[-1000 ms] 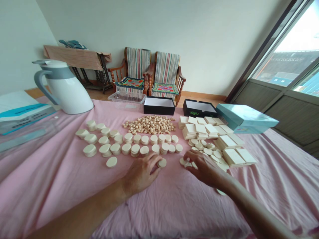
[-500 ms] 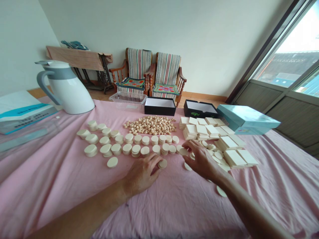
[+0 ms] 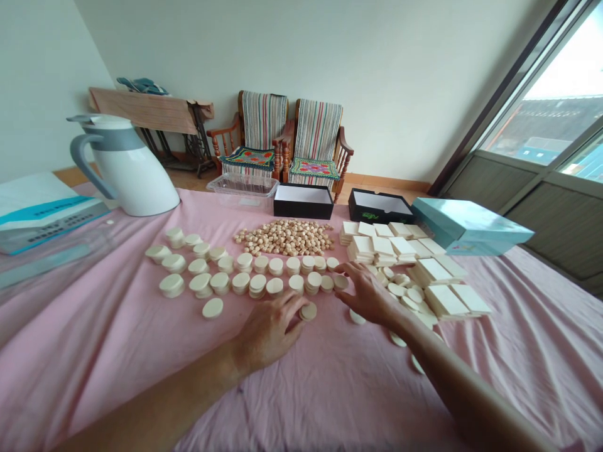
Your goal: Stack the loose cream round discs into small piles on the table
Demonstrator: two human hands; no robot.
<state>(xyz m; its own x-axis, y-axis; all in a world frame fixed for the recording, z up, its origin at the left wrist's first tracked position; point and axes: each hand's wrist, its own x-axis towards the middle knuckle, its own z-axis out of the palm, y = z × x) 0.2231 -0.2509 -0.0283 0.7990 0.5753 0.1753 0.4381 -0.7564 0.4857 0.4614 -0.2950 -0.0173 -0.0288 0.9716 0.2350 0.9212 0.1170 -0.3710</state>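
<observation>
My left hand (image 3: pixel 268 329) rests low over the cloth, thumb and fingers closed around a small round wooden disc (image 3: pixel 308 311); whether more discs lie under it I cannot tell. To its right, my right hand (image 3: pixel 368 292) has thumb and fingertips at the edge of another wooden disc (image 3: pixel 340 283), at the right end of the front row of disc stacks. Low stacks of pale discs (image 3: pixel 240 281) run leftward in two rows. Beside my right wrist lies a loose heap of discs (image 3: pixel 411 295), partly hidden by the hand. A single disc (image 3: pixel 212 308) lies left of my left hand.
Behind the rows is a pile of small wooden beads (image 3: pixel 287 237). Square wooden tiles (image 3: pixel 431 270) stand stacked at the right. Black boxes (image 3: pixel 303 202), a clear plastic tray (image 3: pixel 242 187), a light blue box (image 3: pixel 471 226) and a white jug (image 3: pixel 134 172) line the pink-covered table.
My right hand has moved slightly left, bringing its disc to the end of the front row. My left hand has stayed in place with its disc.
</observation>
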